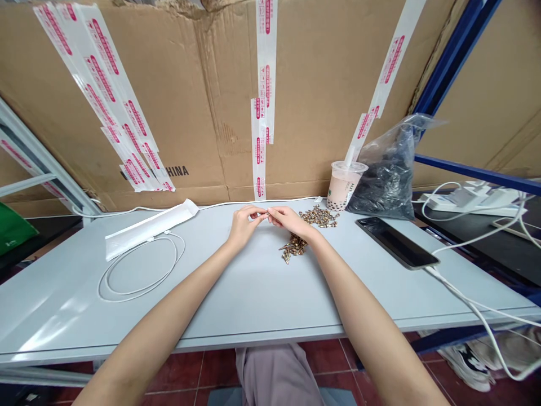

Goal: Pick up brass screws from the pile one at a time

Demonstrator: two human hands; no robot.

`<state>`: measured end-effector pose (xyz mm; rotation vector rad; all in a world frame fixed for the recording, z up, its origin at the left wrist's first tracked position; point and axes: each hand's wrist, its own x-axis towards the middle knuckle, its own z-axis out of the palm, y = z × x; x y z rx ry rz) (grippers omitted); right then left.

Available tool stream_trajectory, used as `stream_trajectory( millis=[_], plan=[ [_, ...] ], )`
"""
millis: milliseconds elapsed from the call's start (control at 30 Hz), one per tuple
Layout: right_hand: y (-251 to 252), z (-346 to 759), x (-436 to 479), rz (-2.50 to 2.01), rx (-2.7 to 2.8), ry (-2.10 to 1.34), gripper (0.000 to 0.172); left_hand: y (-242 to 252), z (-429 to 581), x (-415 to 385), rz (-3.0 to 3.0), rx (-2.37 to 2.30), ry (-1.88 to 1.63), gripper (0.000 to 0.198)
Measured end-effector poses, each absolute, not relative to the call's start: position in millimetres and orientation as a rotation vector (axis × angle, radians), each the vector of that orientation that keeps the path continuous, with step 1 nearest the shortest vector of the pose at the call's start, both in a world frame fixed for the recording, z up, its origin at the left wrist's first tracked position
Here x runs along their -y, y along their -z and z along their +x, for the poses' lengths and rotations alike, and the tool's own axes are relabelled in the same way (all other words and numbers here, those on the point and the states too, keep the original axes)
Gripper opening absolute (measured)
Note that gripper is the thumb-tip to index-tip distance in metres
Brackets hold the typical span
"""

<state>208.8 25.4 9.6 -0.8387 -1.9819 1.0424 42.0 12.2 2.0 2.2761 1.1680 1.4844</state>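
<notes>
"Over the desk (253, 304), the left hand (244, 228) and the right hand (289, 219) are facing each other, their fingertips practically touching!"

"How are the fingers standing?"

"Both sets are bunching tight, thumbs pressing towards forefingers with hardly any gap. Something tiny may be hiding in that pinch, but I'm not managing to make it out."

"And the brass-coloured hardware?"

"Sitting in two heaps! Long screws (295, 246) are lying right of the fingers and nearer the person, just beside the right wrist, which is partly covering them. Smaller metal pieces (319, 216) are spreading farther right of the fingers, on the far side of that wrist, with a drink cup (341, 189) standing just beyond."

"So which step are we watching?"

"Judging by the pose, both hands are working together on one small part, perhaps turning or fitting it, while the heaps are lying within easy reach."

"What's the next move calling for?"

"Steady pinching from one hand, I'm guessing, with the other doing the delicate turning. If the fingers are loosening too soon, a small part could be dropping onto the desk. The phone (397, 242), lying well right of the fingers, isn't getting in the way."
</notes>
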Motion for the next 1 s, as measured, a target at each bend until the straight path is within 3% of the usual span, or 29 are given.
stream_trajectory(
  millis=[133, 367, 633, 1000],
  plan=[
    [-12.7, 212.0, -23.0, -0.837, 2.022, -1.079, 0.035, -1.7, 40.0, -12.3, 2.355, -1.149, -1.479, 0.015],
    [-5.1, 207.5, -27.0, -0.796, 1.929, -1.279, 0.039, -0.1, 40.4, -12.1, 2.442, -1.089, -1.489, 0.016],
    [-10.6, 211.7, -24.2, -0.806, 1.996, -1.119, 0.030, -2.2, 38.8, -12.5, 2.450, -1.081, -1.553, 0.015],
    [-4.6, 208.6, -27.0, -0.807, 2.003, -1.149, 0.038, 1.9, 38.1, -13.0, 2.483, -1.055, -1.532, 0.015]
  ],
)
